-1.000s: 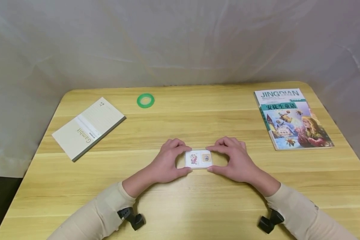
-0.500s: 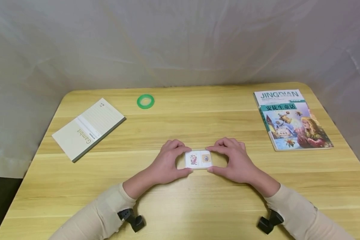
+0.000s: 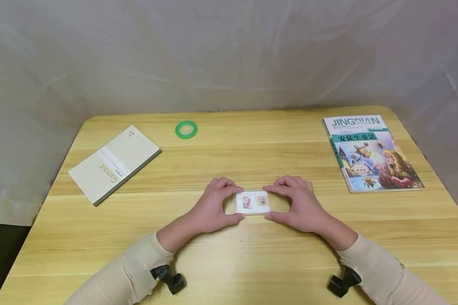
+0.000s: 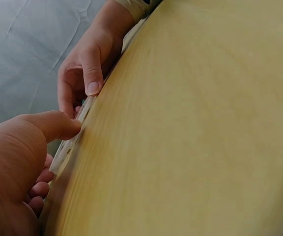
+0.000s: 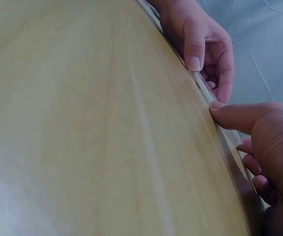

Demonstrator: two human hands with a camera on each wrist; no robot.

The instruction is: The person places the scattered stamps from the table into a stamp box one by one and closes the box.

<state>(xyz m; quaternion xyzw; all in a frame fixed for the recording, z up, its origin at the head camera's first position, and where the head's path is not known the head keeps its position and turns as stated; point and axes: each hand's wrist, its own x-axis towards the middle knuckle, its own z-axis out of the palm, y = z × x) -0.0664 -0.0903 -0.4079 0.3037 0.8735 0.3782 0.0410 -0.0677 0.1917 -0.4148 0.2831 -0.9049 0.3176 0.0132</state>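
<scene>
Between my two hands lies a small flat white case [image 3: 254, 207] with two little printed pictures on top, a reddish figure on the left and a tan square on the right. My left hand [image 3: 215, 207] pinches its left end, thumb at the near edge and forefinger at the far edge. The right hand [image 3: 301, 205] does the same at the right end. From the left wrist view, the case [image 4: 85, 109] shows edge-on, low over the tabletop, with a pale translucent side. A thumb [image 5: 225, 114] presses the near edge in the right wrist view.
At the left of the wooden table [image 3: 229, 262] lies a cream Gambit notebook [image 3: 114, 165], set at a slant. Behind the hands is a green tape roll [image 3: 186, 129]. A colourful storybook [image 3: 372, 154] lies at the right. A grey curtain [image 3: 229, 55] hangs behind the table.
Both hands keep the same pinch on the case, which stays where it was. The whole head view shifts very slightly.
</scene>
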